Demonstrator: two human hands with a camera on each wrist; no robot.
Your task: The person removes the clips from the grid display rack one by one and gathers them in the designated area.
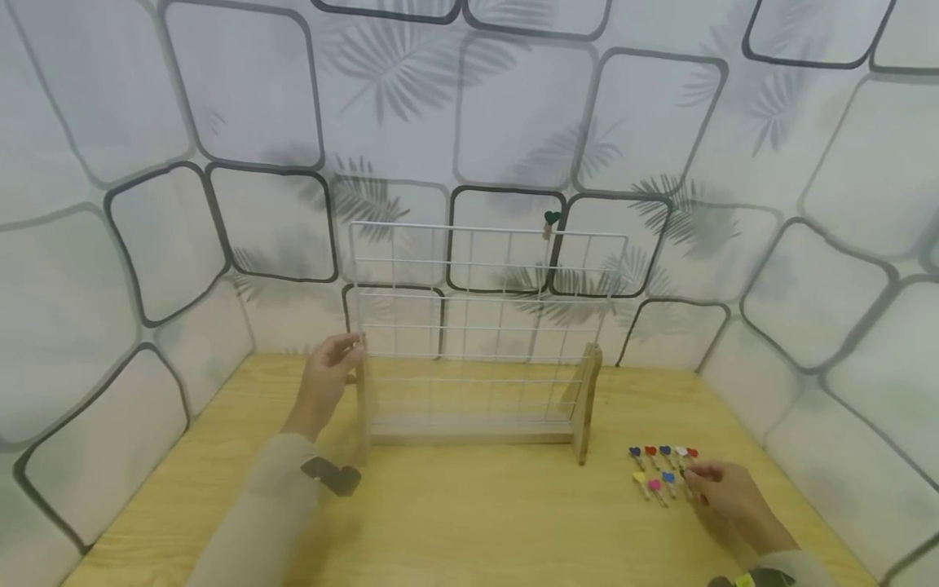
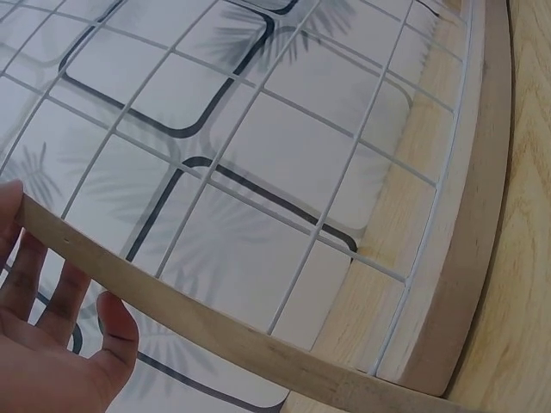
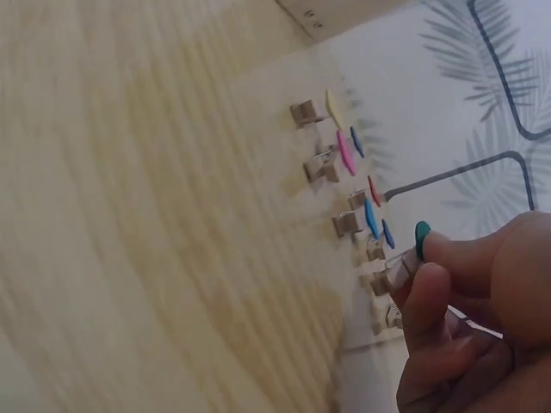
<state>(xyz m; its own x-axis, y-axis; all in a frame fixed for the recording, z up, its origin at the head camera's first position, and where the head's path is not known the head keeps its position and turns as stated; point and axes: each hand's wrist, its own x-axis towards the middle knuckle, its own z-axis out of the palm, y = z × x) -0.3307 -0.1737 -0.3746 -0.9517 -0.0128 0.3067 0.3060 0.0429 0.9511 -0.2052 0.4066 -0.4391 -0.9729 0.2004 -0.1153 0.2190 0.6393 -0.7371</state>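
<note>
A white wire grid rack (image 1: 484, 326) with a wooden base stands on the table. My left hand (image 1: 328, 379) holds the top of its left wooden side post (image 2: 172, 305), some fingertips hidden behind the wood. At the lower right, my right hand (image 1: 726, 489) pinches a small wooden clothespin with a green heart (image 3: 422, 237) between thumb and fingers. Just left of that hand lie several heart clothespins, among them a yellow one (image 1: 640, 478), a pink one (image 1: 655, 486) and a red one (image 1: 650, 451). Another green heart clothespin (image 1: 551, 220) is clipped on the rack's top wire.
The light wooden table (image 1: 469, 522) spans the front. Patterned cloth walls (image 1: 396, 106) enclose it at the back and both sides. The rack's right wooden side post (image 1: 587, 403) stands between the grid and the row of clothespins.
</note>
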